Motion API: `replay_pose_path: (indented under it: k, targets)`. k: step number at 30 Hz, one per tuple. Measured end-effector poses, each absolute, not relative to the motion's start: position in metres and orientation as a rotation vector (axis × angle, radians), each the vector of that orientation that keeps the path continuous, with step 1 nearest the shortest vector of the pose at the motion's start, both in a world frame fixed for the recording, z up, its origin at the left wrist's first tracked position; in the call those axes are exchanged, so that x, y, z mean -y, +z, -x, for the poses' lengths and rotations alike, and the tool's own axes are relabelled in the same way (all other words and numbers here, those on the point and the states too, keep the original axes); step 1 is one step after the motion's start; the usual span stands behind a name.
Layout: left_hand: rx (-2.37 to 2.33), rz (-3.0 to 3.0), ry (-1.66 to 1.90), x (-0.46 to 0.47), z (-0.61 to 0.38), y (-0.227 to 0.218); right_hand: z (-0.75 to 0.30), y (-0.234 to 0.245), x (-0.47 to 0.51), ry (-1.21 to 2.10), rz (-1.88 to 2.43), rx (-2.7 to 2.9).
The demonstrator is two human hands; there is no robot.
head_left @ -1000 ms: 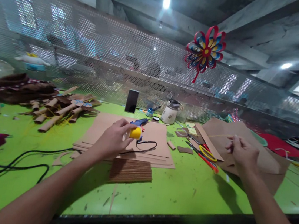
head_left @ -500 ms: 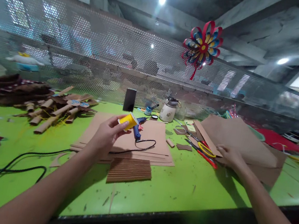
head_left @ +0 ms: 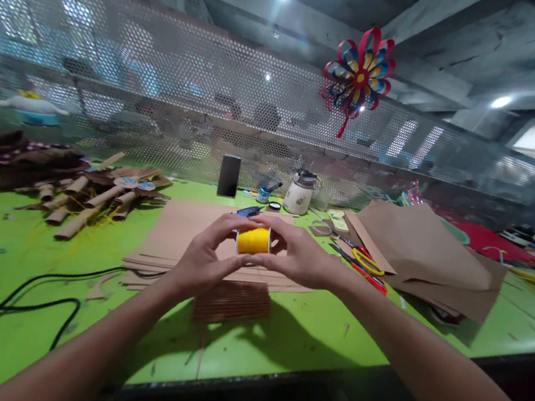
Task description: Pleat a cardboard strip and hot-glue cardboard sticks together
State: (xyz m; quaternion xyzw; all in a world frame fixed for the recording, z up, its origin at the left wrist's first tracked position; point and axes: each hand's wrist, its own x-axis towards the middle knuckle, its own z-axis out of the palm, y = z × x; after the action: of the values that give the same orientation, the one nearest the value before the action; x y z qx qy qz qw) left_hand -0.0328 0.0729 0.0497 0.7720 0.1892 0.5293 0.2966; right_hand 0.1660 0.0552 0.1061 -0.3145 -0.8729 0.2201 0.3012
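Note:
A spool of yellow thread (head_left: 254, 241) is held up in the middle, above the table. My left hand (head_left: 209, 252) grips it from the left, fingers over the top and thumb below. From the other side my right hand (head_left: 302, 256) closes on its right end. Under and behind the hands lie brown cardboard sheets (head_left: 178, 221). A piece of corrugated cardboard (head_left: 232, 302) rests just below them, nearer the front edge. Behind my fingers a blue glue gun (head_left: 248, 211) shows only in part.
Scissors with yellow handles (head_left: 367, 262) and brown paper (head_left: 426, 244) lie to the right. Rolled cardboard tubes (head_left: 76, 222) are piled at the left, near a black cable (head_left: 45, 272). A white jar (head_left: 298, 195) and a dark phone (head_left: 229, 176) stand at the back.
My right hand has left the brown paper and come to the middle, taking hold of the spool too. My left hand has brought the spool slightly right and lower.

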Motion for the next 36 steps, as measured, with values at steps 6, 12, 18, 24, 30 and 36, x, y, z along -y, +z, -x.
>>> replay_pose_path:
  k: [6,12,18,24,30,36]
  targets:
    - [-0.422,-1.461,1.314,-0.063,0.028,0.059,-0.163,0.115,-0.051,0.542,0.790,2.210]
    - [-0.333,-1.190,0.816,-0.056,0.023,0.063,-0.167,0.127,-0.050,0.263,0.765,2.270]
    - [-0.486,-1.247,1.004,-0.057,0.033,0.065,-0.192,0.125,-0.069,0.225,0.845,2.405]
    - [-0.548,-1.233,1.077,-0.061,0.044,0.073,-0.212,0.123,-0.062,0.577,0.819,2.482]
    - [-0.575,-1.160,1.176,-0.066,0.045,0.077,-0.248,0.124,-0.065,1.047,0.746,1.893]
    - [-0.577,-1.145,1.145,-0.061,0.036,0.075,-0.288,0.101,-0.089,0.697,1.110,1.833]
